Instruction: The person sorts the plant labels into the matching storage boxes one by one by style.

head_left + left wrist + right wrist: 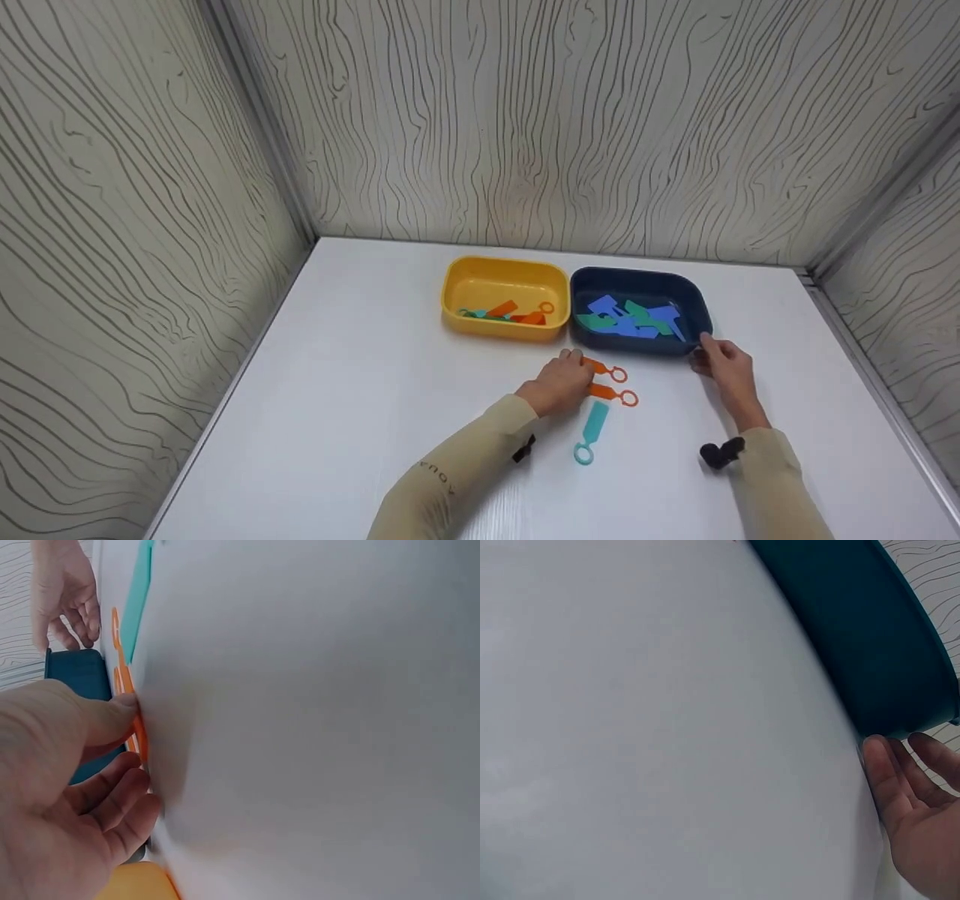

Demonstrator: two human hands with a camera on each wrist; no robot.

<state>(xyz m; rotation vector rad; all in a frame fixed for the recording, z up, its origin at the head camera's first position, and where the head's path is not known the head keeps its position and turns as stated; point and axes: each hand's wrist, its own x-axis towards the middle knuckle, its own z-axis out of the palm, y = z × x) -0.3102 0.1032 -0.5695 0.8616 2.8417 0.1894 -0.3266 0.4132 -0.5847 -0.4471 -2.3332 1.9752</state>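
Two flat orange tags with ring ends lie side by side on the white table: an upper orange tag [596, 366] and a lower orange tag [602, 392]. My left hand [561, 382] covers their left ends. In the left wrist view, its thumb and fingers pinch the nearer orange tag [141, 736]. Just below lies a turquoise tag [595, 425] of the same shape. At the front right corner of the dark blue bin [626, 345], my right hand [729, 375] touches the wall with loosely bent fingers, as the right wrist view also shows.
Blue and green flat pieces [637, 319] lie inside the dark blue bin. Left of it, close alongside, stands a yellow bin [502, 330] with orange, green and turquoise tags. Patterned panels [480, 127] rise behind the table and along its sides.
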